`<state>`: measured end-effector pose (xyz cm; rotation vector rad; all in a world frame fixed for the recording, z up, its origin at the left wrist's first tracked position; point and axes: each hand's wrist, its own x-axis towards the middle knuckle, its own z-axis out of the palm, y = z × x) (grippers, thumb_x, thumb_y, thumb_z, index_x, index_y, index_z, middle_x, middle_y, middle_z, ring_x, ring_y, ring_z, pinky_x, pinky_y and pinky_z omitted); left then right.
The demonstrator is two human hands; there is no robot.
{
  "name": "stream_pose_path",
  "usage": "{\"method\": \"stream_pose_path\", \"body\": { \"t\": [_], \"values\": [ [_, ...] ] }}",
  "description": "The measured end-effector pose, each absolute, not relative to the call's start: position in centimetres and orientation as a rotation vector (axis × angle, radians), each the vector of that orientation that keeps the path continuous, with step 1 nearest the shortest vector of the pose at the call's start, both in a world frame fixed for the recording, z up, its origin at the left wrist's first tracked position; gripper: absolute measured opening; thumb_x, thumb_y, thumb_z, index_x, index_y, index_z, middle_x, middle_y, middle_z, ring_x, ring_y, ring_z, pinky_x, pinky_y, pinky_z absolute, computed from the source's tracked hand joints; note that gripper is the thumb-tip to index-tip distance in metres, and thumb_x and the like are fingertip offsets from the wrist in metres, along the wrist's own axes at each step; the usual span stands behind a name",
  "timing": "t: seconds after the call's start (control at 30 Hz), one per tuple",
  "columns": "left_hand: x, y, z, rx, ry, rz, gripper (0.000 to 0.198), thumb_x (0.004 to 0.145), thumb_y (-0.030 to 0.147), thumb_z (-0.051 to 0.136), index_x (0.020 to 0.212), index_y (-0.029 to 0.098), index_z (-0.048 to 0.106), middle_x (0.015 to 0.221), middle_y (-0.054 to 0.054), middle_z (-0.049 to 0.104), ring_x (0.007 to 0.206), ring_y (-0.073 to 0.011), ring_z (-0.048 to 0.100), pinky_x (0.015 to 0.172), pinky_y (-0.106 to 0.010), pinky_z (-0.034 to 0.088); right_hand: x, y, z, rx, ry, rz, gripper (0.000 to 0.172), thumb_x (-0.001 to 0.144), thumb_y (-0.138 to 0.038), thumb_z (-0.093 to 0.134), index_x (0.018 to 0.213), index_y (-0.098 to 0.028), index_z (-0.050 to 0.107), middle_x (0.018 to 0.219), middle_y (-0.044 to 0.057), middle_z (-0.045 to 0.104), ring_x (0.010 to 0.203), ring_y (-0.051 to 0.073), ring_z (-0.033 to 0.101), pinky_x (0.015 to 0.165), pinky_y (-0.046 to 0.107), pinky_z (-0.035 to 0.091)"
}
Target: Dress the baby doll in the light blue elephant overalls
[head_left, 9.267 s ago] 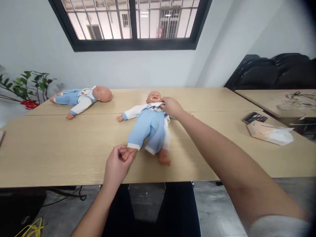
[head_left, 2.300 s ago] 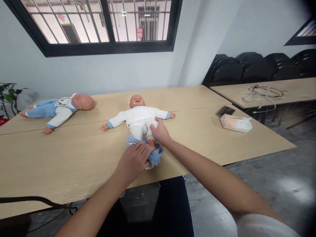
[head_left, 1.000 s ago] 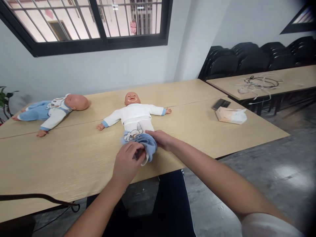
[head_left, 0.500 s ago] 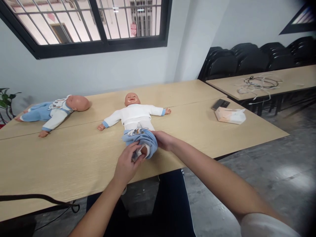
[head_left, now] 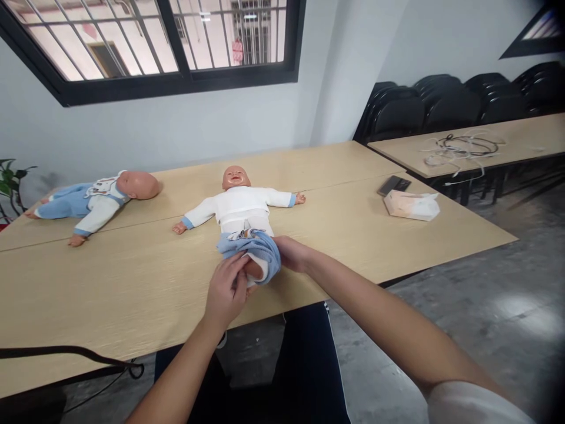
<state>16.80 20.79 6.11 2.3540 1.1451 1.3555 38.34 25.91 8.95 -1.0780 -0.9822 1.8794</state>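
A baby doll (head_left: 241, 203) in a white top lies on its back in the middle of the wooden table (head_left: 110, 277), arms spread. A blue garment (head_left: 260, 250) is bunched around its lower legs. My left hand (head_left: 226, 290) is closed on the near end of the blue garment, where a doll foot shows. My right hand (head_left: 291, 253) grips the garment's right side. A second doll (head_left: 95, 200) in blue overalls lies on its side at the far left of the table.
A tissue pack (head_left: 410, 205) and a dark phone (head_left: 392, 185) lie on the table's right part. Another table (head_left: 521, 141) with tangled cables (head_left: 463, 147) stands at right, black chairs (head_left: 441, 106) behind it. A plant (head_left: 13, 182) is at far left.
Over nine seconds the blue garment went from covering the doll's body to a bunch at its lower legs. In the last second both hands stayed on it and a doll foot came into view.
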Motion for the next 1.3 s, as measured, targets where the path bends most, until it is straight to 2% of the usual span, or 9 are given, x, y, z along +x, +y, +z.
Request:
{"method": "stream_pose_path", "body": {
  "t": [0.17,0.37,0.53,0.6,0.77,0.9,1.0,1.13,1.3],
  "values": [
    [17.0,21.0,8.5,2.628,1.131,1.264,0.045,0.084,0.026,0.075,0.126,0.019,0.059,0.133,-0.015,0.064,0.124,-0.0315,0.060,0.108,-0.050,0.050,38.2,25.5,8.9,-1.144,-1.028,1.773,0.029,0.084,-0.046,0.076,0.094,-0.019,0.076,0.094,0.007,0.078,0.095,0.024,0.068,0.086,0.037,0.056],
    [18.5,20.5,9.1,2.901,1.253,1.355,0.028,0.085,0.020,0.074,0.112,0.018,0.065,0.106,-0.012,0.066,0.097,-0.0282,0.063,0.088,-0.043,0.054,37.3,25.5,9.6,-1.321,-1.087,1.627,0.039,0.084,-0.055,0.074,0.093,-0.017,0.076,0.094,0.010,0.078,0.088,0.024,0.068,0.078,0.036,0.054],
    [18.9,21.1,8.8,2.809,1.209,1.429,0.030,0.081,0.019,0.076,0.109,0.017,0.067,0.107,-0.013,0.063,0.097,-0.0277,0.061,0.087,-0.041,0.053,38.4,25.6,9.9,-1.454,-1.265,1.332,0.062,0.096,-0.072,0.045,0.092,-0.018,0.075,0.099,0.009,0.077,0.098,0.026,0.067,0.089,0.038,0.050],
    [18.5,21.3,8.8,2.782,1.192,1.441,0.031,0.080,0.018,0.077,0.109,0.017,0.067,0.113,-0.014,0.062,0.103,-0.0288,0.061,0.091,-0.043,0.053,39.5,25.3,9.7,-1.345,-1.490,1.233,0.060,0.100,-0.067,0.040,0.091,-0.019,0.074,0.098,0.007,0.076,0.096,0.025,0.065,0.089,0.037,0.049],
    [17.7,21.2,8.4,2.801,1.169,1.489,0.028,0.082,0.024,0.077,0.109,0.019,0.067,0.114,-0.014,0.062,0.104,-0.0288,0.062,0.091,-0.046,0.053,42.5,25.6,8.3,-1.260,-1.756,0.872,0.033,0.099,-0.048,0.050,0.094,-0.021,0.067,0.095,0.004,0.070,0.089,0.020,0.062,0.086,0.033,0.047],
    [17.8,20.6,7.4,2.855,1.154,1.422,0.023,0.084,0.026,0.077,0.105,0.022,0.068,0.110,-0.012,0.065,0.105,-0.0287,0.063,0.092,-0.045,0.054,43.7,29.2,7.5,-1.488,-1.580,0.614,0.034,0.104,-0.044,0.035,0.092,-0.021,0.057,0.091,0.005,0.066,0.085,0.019,0.060,0.080,0.030,0.047],
    [18.1,20.1,6.7,2.896,1.127,1.387,0.022,0.085,0.027,0.078,0.105,0.022,0.068,0.108,-0.011,0.066,0.106,-0.0279,0.063,0.094,-0.044,0.055,43.8,33.2,7.8,-1.707,-1.733,0.432,0.035,0.107,-0.036,0.028,0.101,-0.019,0.058,0.099,0.008,0.070,0.090,0.020,0.064,0.081,0.030,0.047],
    [18.4,19.9,6.3,2.937,1.053,1.407,0.030,0.085,0.024,0.078,0.114,0.022,0.067,0.105,-0.010,0.067,0.102,-0.0262,0.064,0.095,-0.044,0.054,42.8,38.4,9.2,-1.796,-1.873,0.278,0.032,0.106,-0.031,0.034,0.109,-0.016,0.062,0.111,0.017,0.072,0.106,0.028,0.064,0.096,0.038,0.041],
    [18.9,20.1,6.8,2.921,0.975,1.397,0.028,0.085,0.020,0.074,0.112,0.020,0.065,0.101,-0.008,0.069,0.095,-0.0252,0.064,0.088,-0.042,0.055,40.7,43.2,10.0,-1.792,-1.960,0.209,0.032,0.106,-0.027,0.038,0.112,-0.010,0.065,0.112,0.025,0.071,0.112,0.033,0.062,0.105,0.045,0.032]
  ]
}}
